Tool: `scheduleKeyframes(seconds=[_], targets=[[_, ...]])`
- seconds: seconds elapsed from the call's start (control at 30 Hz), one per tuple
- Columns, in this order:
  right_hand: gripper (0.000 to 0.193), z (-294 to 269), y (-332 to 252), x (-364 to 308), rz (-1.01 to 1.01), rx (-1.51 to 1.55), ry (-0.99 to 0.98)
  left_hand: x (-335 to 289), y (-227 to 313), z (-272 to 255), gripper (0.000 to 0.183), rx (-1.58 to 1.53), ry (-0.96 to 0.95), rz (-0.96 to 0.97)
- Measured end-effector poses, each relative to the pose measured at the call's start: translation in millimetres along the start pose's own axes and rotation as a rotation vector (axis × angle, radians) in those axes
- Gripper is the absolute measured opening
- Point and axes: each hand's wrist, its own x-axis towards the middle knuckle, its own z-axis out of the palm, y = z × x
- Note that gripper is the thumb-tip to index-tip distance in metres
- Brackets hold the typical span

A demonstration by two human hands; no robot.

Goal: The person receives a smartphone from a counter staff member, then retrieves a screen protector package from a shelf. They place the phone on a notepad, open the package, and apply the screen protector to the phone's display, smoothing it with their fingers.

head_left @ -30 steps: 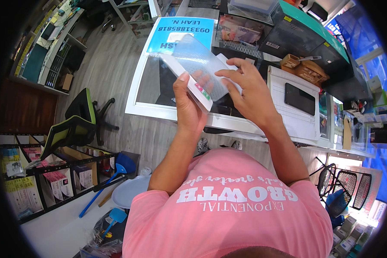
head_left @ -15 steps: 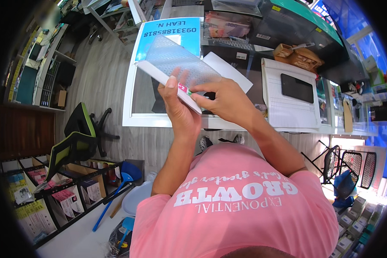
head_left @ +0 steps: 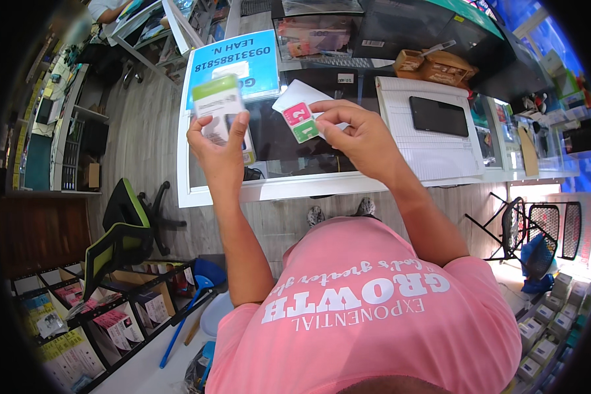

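Note:
My left hand point(head_left: 218, 152) grips a flat white-and-green package point(head_left: 218, 98) between thumb and fingers, above the left part of the glass-topped counter. The package is tilted and smeared by motion. In my right hand point(head_left: 361, 134), two joined small square packets, one pink and one green point(head_left: 306, 130), are pinched between thumb and fingers. They hang over the dark glass of the counter, with a white sheet point(head_left: 297, 94) lying just behind them. A gap separates my two hands.
The white counter frame point(head_left: 276, 188) runs in front of me. A black phone point(head_left: 439, 116) lies on an open ruled notebook point(head_left: 400, 148) at right. Behind stand a brown wooden holder point(head_left: 440, 65) and a blue sign point(head_left: 259, 59). A green-and-black chair point(head_left: 121, 233) stands at left.
My hands have moved apart. My right hand has drawn the pink and green packets away from the package, which my left hand has moved left and turned to show its green-topped face.

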Motion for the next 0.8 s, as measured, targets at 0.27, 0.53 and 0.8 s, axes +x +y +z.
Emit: scheduleKeyframes(seconds=[0.27, 0.53, 0.8], targets=[[0.02, -38, 7, -27, 0.166, 0.181, -0.087, -57, 54, 31, 0.027, -0.525, -0.667, 0.04], [0.015, -71, -11, -46, -0.191, -0.308, 0.06, -100, 71, 74, 0.016, -0.72, -0.542, 0.101], [0.011, -111, 4, -35, -0.458, -0.434, -0.103, -115, 109, 71, 0.023, -0.096, -0.626, 0.138]])
